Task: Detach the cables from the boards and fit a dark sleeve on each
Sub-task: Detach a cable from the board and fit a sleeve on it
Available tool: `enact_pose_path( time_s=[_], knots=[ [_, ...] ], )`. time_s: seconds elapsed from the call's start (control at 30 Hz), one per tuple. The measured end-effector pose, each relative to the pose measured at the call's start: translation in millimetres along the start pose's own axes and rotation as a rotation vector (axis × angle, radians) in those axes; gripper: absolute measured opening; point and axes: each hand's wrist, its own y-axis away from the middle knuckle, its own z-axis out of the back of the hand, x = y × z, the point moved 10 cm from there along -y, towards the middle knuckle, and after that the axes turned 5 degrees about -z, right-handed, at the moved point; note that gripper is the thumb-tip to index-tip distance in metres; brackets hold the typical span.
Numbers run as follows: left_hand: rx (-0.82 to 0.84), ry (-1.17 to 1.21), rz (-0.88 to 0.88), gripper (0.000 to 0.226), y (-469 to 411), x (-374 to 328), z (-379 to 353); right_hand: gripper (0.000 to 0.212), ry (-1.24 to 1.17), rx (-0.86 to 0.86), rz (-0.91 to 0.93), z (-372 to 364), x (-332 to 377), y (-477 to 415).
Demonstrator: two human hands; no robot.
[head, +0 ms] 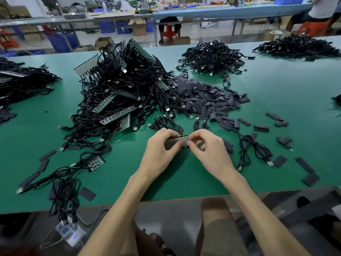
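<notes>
At a green work table [276, 89] in a workshop, a seated person works on a small board with bare hands. At the far left edge lies a dark tangle of cables [22, 80]; below the table's near edge a white power strip [71, 233] has cables plugged into it, and flat dark pieces [44, 165] are scattered on the green surface above it. Next comes a tall heap of boards and cables [118, 89], with green strips poking out of the black wire. In front of it, near the table's near edge, the left hand [160, 146] grips the board [177, 140] at its left end, fingers curled over the top and thumb against the near face. The board is held just above the table between both hands, and its attached cables [169, 124] trail away from its far edge. The right hand [208, 146] pinches the board's right end between thumb and forefinger, the other fingers loosely curled; whether it also touches a plug there cannot be told. Behind the hands spreads a pile of dark sleeves [203, 97]. To the right lie loose cables [254, 148] among stray sleeves, with a mound of cables [212, 56] farther back and another mound [299, 46] at the far right.
</notes>
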Motion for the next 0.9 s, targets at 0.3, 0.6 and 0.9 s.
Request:
enact_pose_path(
  time_s=[0.3,0.6,0.9],
  knots=[
    [-0.03,-0.05,-0.008,0.009,3,-1,1,0.008,0.065,0.057,0.053,-7,10,4],
    [0.004,-0.026,0.009,0.018,4,2,-3,0.01,-0.001,0.118,-0.027,-11,2,3],
    [-0.07,-0.061,0.057,0.029,3,7,2,0.014,-0.011,0.098,-0.031,-13,3,6]
  ],
)
